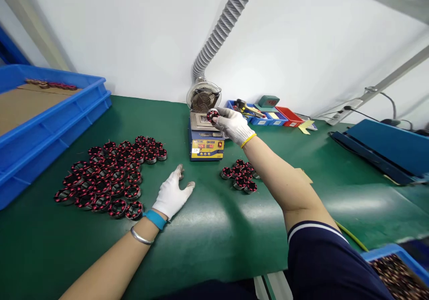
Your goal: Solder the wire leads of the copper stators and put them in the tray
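My right hand [233, 123], in a white glove with a yellow cuff, grips a motor stator [212, 115] with red windings. It holds it over the top of a blue and yellow solder pot [206, 147] with a lit red display. My left hand [172, 195], gloved too, has thumb and fingers apart with nothing between them, low over the green table. Left of it lies a large group of stators [110, 175], closely packed. A smaller group of stators [238, 175] sits below my right forearm.
Behind the pot stands a round fume extractor [203, 99] with a grey hose [228, 18]. Stacked blue crates [53, 125] are at the left. Small blue bins [259, 120] with tools and a red bin [288, 116] line the wall. A blue device [389, 148] stands at the right.
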Demonstrator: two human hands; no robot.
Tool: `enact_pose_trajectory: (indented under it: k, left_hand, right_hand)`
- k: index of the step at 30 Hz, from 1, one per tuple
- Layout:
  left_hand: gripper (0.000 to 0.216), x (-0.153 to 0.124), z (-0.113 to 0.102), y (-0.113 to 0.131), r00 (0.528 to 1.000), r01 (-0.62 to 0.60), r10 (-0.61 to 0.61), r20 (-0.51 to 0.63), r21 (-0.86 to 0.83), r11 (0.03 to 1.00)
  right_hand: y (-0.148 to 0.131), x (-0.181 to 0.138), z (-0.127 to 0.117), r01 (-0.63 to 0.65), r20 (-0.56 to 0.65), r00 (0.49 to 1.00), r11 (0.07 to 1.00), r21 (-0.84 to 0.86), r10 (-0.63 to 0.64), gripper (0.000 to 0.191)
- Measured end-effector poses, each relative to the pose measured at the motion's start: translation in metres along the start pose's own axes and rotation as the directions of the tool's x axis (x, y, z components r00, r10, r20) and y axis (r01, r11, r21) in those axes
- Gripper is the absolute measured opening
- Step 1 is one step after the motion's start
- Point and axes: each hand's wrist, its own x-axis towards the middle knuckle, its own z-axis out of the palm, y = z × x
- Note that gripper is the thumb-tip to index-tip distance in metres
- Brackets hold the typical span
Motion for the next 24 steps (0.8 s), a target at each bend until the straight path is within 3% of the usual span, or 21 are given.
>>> enact_pose_trajectory:
  k: [4,7,8,10,12,13,15,17,20,22,24]
  left_hand:
    - [0.066,0.001,0.0,-0.002,1.0,-0.001,0.001,-0.002,0.01,1.0]
    - [0.066,0.0,0.0,0.0,1.0,0.024,-0.024,0.014,0.026,0.999]
    - [0.067,-0.001,-0.001,0.001,0.999,0.029,-0.029,0.024,0.031,0.999]
    - [0.067,-0.003,-0.002,0.003,0.999,0.027,-0.028,0.038,0.042,0.999]
    - [0.067,-0.005,-0.002,0.004,0.999,0.017,-0.02,0.045,0.06,0.998]
    - [0.067,-0.006,-0.002,0.004,0.999,0.016,-0.019,0.045,0.073,0.997]
    - [0.068,-0.008,-0.001,0.003,0.998,0.018,-0.023,0.05,0.098,0.995]
    - [0.069,-0.01,-0.001,0.001,0.998,0.032,-0.039,0.055,0.115,0.993]
    - [0.07,-0.012,-0.001,0.001,0.997,0.042,-0.049,0.055,0.119,0.992]
    - [0.069,-0.013,-0.001,0.002,0.998,0.031,-0.038,0.054,0.114,0.993]
    - [0.068,-0.013,-0.002,0.002,0.998,0.023,-0.03,0.054,0.121,0.992]
  right_hand:
    - [-0.014,-0.047,-0.026,-0.061,0.173,0.982,0.996,-0.061,0.07,0.046]
    - [-0.02,-0.092,-0.04,-0.065,0.316,0.928,0.919,-0.389,0.2,0.042]
    - [-0.019,-0.108,-0.041,-0.016,0.353,0.9,0.829,-0.56,0.256,0.04]
    - [-0.013,-0.139,-0.038,0.133,0.369,0.852,0.528,-0.839,0.372,0.034]
    - [-0.002,-0.164,-0.03,0.246,0.332,0.844,0.246,-0.938,0.421,0.03]
    - [0.004,-0.174,-0.027,0.271,0.31,0.853,0.151,-0.951,0.421,0.03]
    - [0.015,-0.187,-0.023,0.25,0.252,0.89,0.056,-0.967,0.381,0.031]
    - [0.022,-0.194,-0.027,0.137,0.145,0.937,0.046,-0.989,0.317,0.03]
    - [0.029,-0.199,-0.05,-0.081,-0.043,0.973,0.165,-0.983,0.225,0.032]
    - [0.037,-0.202,-0.071,-0.196,-0.152,0.974,0.283,-0.939,0.169,0.048]
    - [0.049,-0.205,-0.09,-0.264,-0.22,0.962,0.351,-0.898,0.158,0.078]
